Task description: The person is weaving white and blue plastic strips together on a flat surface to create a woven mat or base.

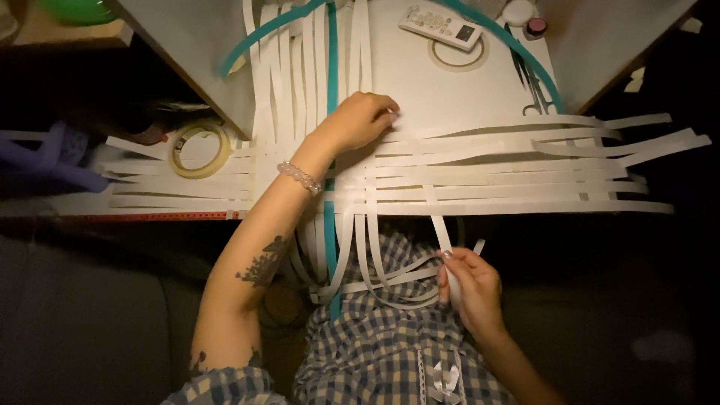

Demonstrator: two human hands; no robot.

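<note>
A loose weave of long white paper strips (480, 169) lies on a small white table (405, 82), with a teal strip (331, 75) running lengthwise among them. My left hand (360, 120) rests palm down on the strips near the weave's middle, fingers curled and pressing them; a bead bracelet (300, 178) circles that wrist. My right hand (469, 285) is down over my lap, pinching the hanging end of one white strip (439, 229) that leads up into the weave. Other strip ends (375, 277) dangle over my checked clothing.
A roll of tape (199, 148) lies at the table's left among strip ends, another tape roll (457, 54) at the back under a white remote control (441, 28). Scissors (532, 86) lie at the back right beside a small pink-topped jar (535, 27). Dark floor surrounds the table.
</note>
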